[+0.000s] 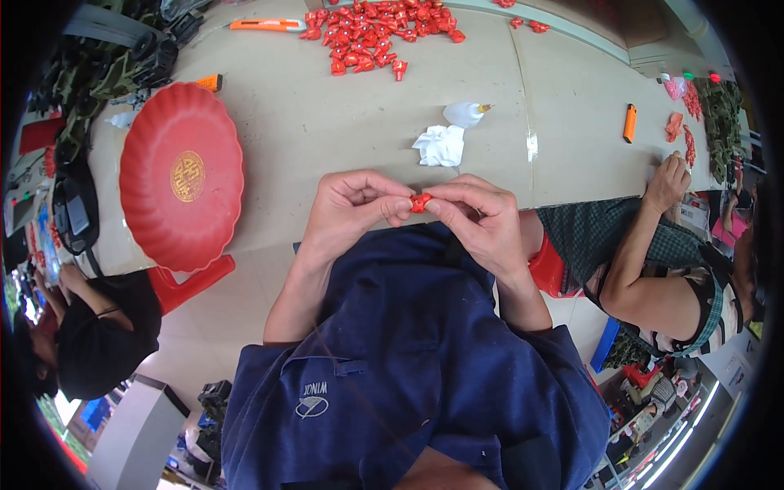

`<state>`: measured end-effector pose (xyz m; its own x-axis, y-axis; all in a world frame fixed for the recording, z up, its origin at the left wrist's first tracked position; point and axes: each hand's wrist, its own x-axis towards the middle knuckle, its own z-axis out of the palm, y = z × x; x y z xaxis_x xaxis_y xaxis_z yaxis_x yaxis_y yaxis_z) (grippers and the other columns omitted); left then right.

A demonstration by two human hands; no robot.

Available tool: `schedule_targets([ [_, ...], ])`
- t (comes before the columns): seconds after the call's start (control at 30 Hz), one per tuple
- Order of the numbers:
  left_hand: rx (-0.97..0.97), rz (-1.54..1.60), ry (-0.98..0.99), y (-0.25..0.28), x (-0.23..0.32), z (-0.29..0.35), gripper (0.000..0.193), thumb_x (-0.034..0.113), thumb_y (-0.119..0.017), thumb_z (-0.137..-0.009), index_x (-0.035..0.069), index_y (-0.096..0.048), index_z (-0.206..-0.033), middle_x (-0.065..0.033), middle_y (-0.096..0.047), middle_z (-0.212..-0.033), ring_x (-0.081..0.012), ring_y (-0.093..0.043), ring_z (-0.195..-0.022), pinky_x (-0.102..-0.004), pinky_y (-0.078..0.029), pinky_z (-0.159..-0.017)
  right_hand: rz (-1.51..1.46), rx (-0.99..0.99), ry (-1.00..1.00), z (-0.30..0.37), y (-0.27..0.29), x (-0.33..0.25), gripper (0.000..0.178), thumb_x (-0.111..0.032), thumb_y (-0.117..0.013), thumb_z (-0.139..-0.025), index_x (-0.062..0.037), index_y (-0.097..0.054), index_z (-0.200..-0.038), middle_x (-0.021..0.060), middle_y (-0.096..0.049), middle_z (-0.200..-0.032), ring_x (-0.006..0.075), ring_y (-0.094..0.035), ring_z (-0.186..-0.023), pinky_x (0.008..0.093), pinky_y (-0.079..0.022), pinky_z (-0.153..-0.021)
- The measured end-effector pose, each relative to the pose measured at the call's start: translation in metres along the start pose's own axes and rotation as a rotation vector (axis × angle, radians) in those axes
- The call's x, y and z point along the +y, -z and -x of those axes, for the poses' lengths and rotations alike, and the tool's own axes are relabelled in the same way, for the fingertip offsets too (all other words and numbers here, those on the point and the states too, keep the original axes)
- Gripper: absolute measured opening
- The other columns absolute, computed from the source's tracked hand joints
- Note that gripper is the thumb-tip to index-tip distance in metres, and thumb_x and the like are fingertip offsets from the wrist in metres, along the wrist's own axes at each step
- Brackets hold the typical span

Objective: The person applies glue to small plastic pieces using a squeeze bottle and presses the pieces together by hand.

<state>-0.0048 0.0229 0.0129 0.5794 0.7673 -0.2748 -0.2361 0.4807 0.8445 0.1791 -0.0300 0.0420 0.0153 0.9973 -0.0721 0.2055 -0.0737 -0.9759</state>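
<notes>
Between my two hands, at the near edge of the table, is a small red plastic piece [420, 202] with dark and yellowish marks. My left hand [355, 211] pinches its left side between thumb and forefinger. The thumb and forefinger of my right hand [482, 216] close on its right side. Just beyond my hands lies a crumpled white tissue [440, 145]. Behind that, a small white squeeze bottle [465, 113] with a yellowish tip rests on its side. The fingertips hide part of the red piece.
A large red scalloped tray [220, 175] stands at the left. Several similar red pieces [367, 37] are heaped at the far side, beside an orange cutter [267, 25]. An orange lighter [630, 123] lies at the right, near a co-worker's hand [668, 181]. Another person sits at the left.
</notes>
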Motion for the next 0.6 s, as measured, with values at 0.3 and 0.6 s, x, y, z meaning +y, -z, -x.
schedule_targets([
  [0.3, 0.091, -0.075, -0.038, 0.013, -0.002, -0.003, 0.017, 0.001, -0.057, -0.082, -0.002, -0.059, -0.099, -0.0097, -0.064, -0.093, -0.0114, -0.061, -0.072, -0.0211, -0.047, -0.056, 0.134, 0.239, -0.076, -0.034, 0.091, -0.002, 0.014, -0.010, -0.062, -0.080, 0.0005, -0.066, -0.088, 0.0014, -0.061, -0.075, 0.0044, -0.049, -0.066, 0.0192, -0.039, -0.059],
  [0.6, 0.186, -0.178, -0.066, 0.007, 0.009, -0.014, 0.014, 0.005, -0.057, -0.084, -0.001, -0.061, -0.095, -0.0071, -0.064, -0.088, -0.0085, -0.059, -0.068, -0.0191, -0.045, -0.054, 0.476, 0.569, 0.001, -0.219, 0.170, 0.047, 0.029, -0.028, -0.064, -0.078, -0.0039, -0.067, -0.092, 0.0068, -0.065, -0.077, 0.0137, -0.058, -0.073, 0.0269, -0.045, -0.069],
])
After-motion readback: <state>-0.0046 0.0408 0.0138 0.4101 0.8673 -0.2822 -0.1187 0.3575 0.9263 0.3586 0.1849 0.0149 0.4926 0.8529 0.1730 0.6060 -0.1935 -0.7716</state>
